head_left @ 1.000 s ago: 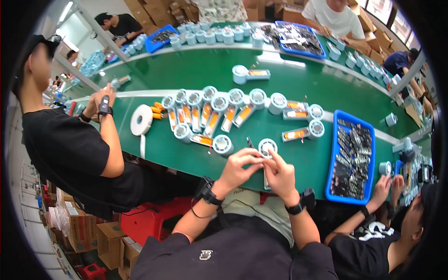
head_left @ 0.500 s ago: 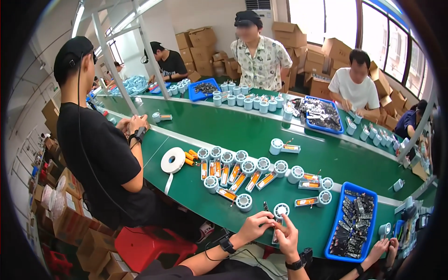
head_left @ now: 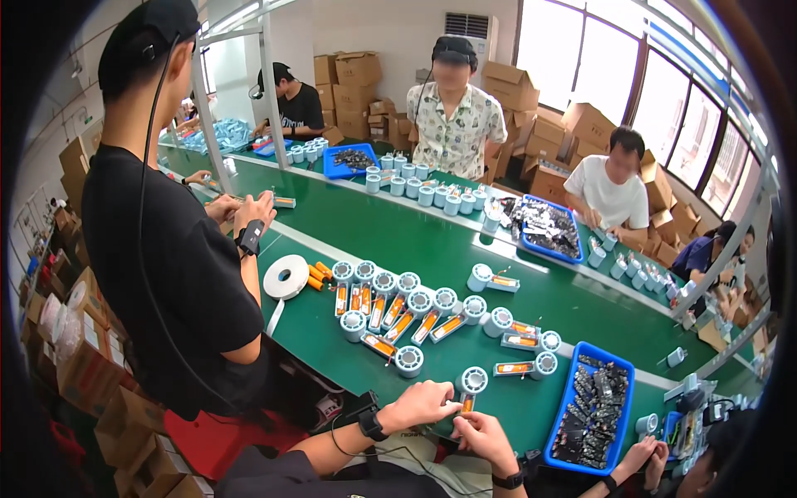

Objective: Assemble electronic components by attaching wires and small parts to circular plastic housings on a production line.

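A light blue handheld fan (head_left: 473,380) with a round grille lies at the table's near edge, its open handle showing an orange battery (head_left: 468,402). My left hand (head_left: 422,404) reaches in beside the handle, fingertips pinched together. My right hand (head_left: 485,438) is closed at the handle's lower end, thumb and forefinger close to the left fingertips. Whatever sits between the fingers is too small to make out. Several similar fans (head_left: 419,300), orange batteries exposed in their handles, are grouped beyond my hands.
To the right stands a blue tray (head_left: 628,398) of dark circuit boards. A white tape roll (head_left: 286,276) and loose orange batteries (head_left: 316,276) lie at the left. A person in black (head_left: 166,249) stands on my left; another person's hands (head_left: 646,461) work at the right.
The view has shifted, so the table's things sit further left. My right forefinger has come down from the fan's grille to the handle's end. A dark strip beside the fan no longer shows.
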The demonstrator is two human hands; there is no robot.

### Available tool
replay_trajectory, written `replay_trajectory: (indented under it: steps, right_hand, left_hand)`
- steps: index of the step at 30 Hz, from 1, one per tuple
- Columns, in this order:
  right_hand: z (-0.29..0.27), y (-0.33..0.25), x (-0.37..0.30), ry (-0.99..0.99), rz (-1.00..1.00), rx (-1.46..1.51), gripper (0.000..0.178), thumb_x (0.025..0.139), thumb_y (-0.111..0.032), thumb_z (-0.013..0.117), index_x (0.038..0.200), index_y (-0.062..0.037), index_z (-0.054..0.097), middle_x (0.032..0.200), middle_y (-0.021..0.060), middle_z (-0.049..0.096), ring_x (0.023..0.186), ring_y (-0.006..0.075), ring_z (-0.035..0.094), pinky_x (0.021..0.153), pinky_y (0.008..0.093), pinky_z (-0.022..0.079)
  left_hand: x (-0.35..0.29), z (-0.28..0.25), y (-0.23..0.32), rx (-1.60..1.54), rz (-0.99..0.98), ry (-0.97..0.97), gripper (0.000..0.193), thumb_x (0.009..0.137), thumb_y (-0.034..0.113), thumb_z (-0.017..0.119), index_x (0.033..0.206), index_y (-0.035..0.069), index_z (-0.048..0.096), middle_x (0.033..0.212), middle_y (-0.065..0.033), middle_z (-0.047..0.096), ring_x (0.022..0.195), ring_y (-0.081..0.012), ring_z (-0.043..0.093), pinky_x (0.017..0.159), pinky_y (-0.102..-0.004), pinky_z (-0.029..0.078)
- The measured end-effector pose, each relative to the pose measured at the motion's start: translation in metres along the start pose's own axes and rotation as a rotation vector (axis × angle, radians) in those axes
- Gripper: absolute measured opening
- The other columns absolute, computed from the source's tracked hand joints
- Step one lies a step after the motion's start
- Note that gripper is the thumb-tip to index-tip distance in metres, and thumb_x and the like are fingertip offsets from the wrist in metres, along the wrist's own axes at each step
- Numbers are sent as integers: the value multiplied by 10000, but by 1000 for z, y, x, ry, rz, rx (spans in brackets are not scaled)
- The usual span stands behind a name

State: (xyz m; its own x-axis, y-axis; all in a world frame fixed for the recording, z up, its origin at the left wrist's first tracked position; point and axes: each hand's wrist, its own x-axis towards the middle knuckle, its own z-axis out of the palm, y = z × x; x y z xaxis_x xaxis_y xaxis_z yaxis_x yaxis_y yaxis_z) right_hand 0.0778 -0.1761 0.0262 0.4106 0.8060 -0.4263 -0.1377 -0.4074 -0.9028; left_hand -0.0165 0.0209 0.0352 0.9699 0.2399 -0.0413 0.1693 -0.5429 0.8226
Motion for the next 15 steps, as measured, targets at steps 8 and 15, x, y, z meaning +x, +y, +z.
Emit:
replay_trajectory:
  steps: [8,15]
  right_hand:
    - [-17,14,17,-86,-201,154,275,1030,-196,623,1228,-5,629,887,44,713,693,93,649,619,248,526]
    - [-55,-35,19,-187,-114,-643,186,1033,-198,606,1126,-38,585,766,63,660,681,148,660,643,320,552]
  left_hand:
    - [15,-8,7,-329,-143,-530,249,934,232,727,1045,18,661,875,-142,711,820,-281,720,751,-415,577]
    - [47,13,1,447,641,-153,401,817,168,780,1177,83,626,1232,-118,654,1341,-330,515,1126,-588,342]
